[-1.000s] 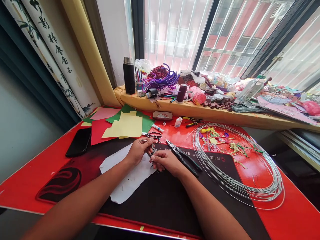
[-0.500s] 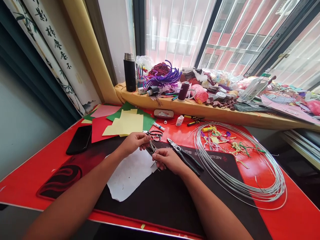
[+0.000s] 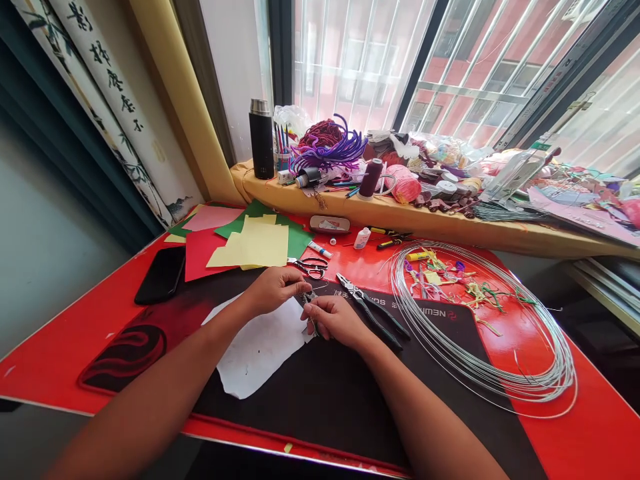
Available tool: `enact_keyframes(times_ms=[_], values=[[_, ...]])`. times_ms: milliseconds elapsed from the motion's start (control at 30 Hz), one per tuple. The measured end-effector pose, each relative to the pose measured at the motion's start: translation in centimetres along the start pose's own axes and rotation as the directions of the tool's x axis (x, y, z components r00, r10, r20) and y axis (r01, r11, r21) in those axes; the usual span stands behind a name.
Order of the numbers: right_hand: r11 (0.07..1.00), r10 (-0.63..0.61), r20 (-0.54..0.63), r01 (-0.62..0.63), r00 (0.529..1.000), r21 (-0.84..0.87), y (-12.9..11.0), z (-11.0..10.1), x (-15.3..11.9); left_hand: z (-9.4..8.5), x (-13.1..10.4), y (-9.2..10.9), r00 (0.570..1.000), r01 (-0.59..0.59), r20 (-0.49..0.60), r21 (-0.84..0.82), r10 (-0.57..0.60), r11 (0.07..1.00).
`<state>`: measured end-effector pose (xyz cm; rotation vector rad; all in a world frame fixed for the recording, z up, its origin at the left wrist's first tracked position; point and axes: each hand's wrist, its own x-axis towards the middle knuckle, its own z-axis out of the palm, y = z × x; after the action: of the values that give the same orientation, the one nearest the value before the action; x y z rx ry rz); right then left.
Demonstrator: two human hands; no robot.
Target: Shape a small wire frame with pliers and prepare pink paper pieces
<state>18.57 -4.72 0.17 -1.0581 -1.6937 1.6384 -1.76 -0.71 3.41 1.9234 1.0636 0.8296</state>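
My left hand (image 3: pixel 281 289) is closed, its thumb and fingers pinching the upper end of a small twisted wire piece (image 3: pixel 310 297). Just to its right and lower, my right hand (image 3: pixel 332 317) grips the lower part of the same piece. The fingers hide much of it, so its full shape cannot be made out. Under the hands lies a white paper sheet (image 3: pixel 255 353) on the black mat (image 3: pixel 310 413). Pliers with black handles (image 3: pixel 373 312) rest right of my right hand, and scissors (image 3: pixel 313 267) lie behind the hands.
A large wire coil (image 3: pixel 550 373) rings yarn scraps (image 3: pixel 483 293) at the right. Yellow paper (image 3: pixel 260 243) and a black phone (image 3: pixel 160 275) lie at the left. Behind stand a glue bottle (image 3: pixel 362 238) and a ledge (image 3: pixel 440 227) crowded with yarn and a thermos (image 3: pixel 261 140).
My left hand has shifted slightly right and down, nearer my right hand. The wire piece between them sits a little differently. The camera view has moved slightly.
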Motion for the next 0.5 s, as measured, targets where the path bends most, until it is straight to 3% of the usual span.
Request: enact_keyframes(times_ms=[133,267,500], values=[[0.999,0.013,-0.079,-0.015,0.997,-0.03,0.31,0.46,0.09,-0.1,-0.18,0.05,1.0,0.015,-0.005,0.135,-0.015,0.991],[0.996,0.032,-0.119,-0.042,0.992,-0.079,0.66,0.77,0.2,-0.79,-0.34,0.07,0.986,0.091,0.123,0.153,-0.11,0.984],[0.999,-0.004,-0.063,0.001,0.998,-0.051,0.9,0.41,0.17,-0.56,0.3,0.59,0.993,-0.029,0.114,0.184,0.008,0.982]])
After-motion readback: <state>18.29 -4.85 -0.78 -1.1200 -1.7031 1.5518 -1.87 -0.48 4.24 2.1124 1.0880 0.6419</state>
